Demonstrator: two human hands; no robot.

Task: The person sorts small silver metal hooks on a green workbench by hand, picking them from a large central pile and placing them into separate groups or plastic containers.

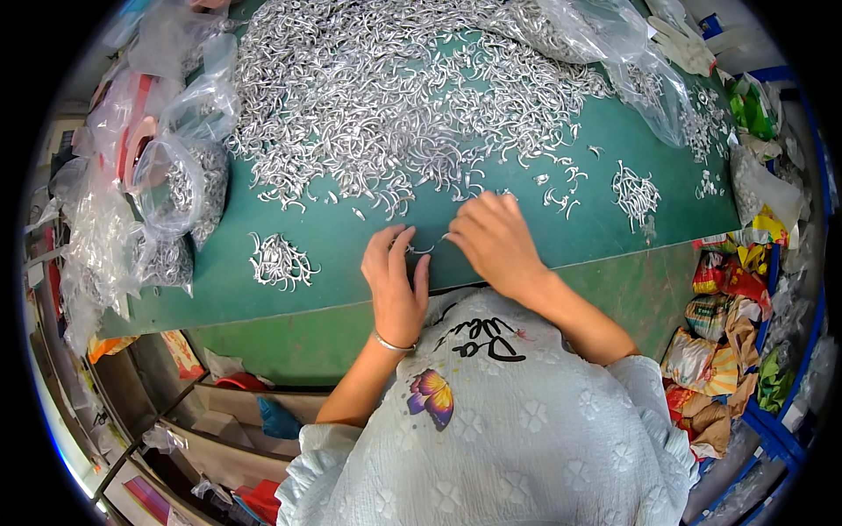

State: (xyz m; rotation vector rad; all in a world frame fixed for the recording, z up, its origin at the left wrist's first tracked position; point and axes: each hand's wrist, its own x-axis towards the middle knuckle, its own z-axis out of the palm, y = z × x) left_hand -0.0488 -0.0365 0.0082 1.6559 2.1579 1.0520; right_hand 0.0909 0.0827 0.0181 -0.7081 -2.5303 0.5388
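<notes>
Both hands work close to the near edge of a green table (342, 263). My left hand (393, 285) has thumb and fingers apart, and a small curved silver metal piece (420, 251) shows in the gap between them; whether they touch it I cannot make out. Just right of it, my right hand (495, 237) has its fingers curled in a pinch, with a bit of another silver piece (445, 237) at the tips. A broad heap of like curved metal pieces (351, 105) spreads over the table beyond both hands.
A small pile of curved pieces (281, 261) lies at left, another pile (635, 195) at right. Clear plastic bags with metal pieces (189, 188) stand along the left edge. A clear bag (645, 83) lies at the far right. Colourful packages (710, 342) sit beside a blue frame.
</notes>
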